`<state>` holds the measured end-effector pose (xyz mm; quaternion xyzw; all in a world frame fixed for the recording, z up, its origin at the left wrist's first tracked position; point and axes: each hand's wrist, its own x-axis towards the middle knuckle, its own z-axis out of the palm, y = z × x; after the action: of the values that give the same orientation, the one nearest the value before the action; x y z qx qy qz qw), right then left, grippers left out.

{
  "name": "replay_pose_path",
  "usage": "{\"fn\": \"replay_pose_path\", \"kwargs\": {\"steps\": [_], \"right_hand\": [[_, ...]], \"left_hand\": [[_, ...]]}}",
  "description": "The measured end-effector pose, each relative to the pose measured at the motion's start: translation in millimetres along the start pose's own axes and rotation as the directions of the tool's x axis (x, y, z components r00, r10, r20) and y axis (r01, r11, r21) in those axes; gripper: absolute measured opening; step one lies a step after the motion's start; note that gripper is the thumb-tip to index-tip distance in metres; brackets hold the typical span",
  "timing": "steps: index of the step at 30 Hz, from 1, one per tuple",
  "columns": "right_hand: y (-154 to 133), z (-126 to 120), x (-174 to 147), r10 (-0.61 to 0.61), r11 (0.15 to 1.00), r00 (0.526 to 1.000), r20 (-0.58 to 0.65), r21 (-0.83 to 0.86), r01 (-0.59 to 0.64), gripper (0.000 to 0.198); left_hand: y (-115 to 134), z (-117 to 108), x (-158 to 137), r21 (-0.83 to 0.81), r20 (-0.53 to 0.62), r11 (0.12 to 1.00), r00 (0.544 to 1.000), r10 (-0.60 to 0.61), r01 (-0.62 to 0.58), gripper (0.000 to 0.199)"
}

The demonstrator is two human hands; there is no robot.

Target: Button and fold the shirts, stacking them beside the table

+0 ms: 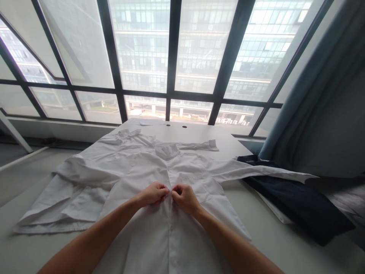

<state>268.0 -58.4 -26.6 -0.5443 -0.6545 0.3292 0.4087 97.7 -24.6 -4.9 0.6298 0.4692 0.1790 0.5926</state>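
Left grip (154,193) and right grip (184,197) narrowly pinch the shirt (159,228).

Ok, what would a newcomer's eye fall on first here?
Probably the white shirt spread over the table, where the left hand and right hand pinch its front opening, mid-view. Next, the dark cloth at the right, crossed by a white sleeve, and the bright windows behind the table.

Inspected from where I stand: no text, label, brand, number or sign is legible. I can read none on the white button-front shirt (139,171), none on the dark navy garment (296,201) and none on the building facade (142,49) outside.
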Motion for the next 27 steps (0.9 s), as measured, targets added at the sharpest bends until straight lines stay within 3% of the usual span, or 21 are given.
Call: {"fn": "replay_pose_path", "kwargs": {"steps": [5,11,20,27], "right_hand": [[3,0,1,0.003,1.0,1.0,0.007,0.021,-0.003,0.016],[5,-5,4,0.037,0.995,0.993,0.109,0.087,-0.047,0.022],[6,-1,8,-0.014,1.0,0.996,0.088,-0.017,0.016,0.012],[8,7,5,-0.022,0.997,1.0,0.009,-0.074,0.023,0.011]], "left_hand": [[-2,2,1,-0.007,-0.011,1.0,1.0,0.011,-0.011,0.032],[-3,4,1,-0.035,0.005,0.999,1.0,0.013,-0.013,0.038],[-1,4,-3,-0.028,0.015,0.999,0.999,0.035,-0.034,0.04],[-3,9,-2,0.004,-0.089,1.0,0.996,0.025,-0.025,0.049]]}}
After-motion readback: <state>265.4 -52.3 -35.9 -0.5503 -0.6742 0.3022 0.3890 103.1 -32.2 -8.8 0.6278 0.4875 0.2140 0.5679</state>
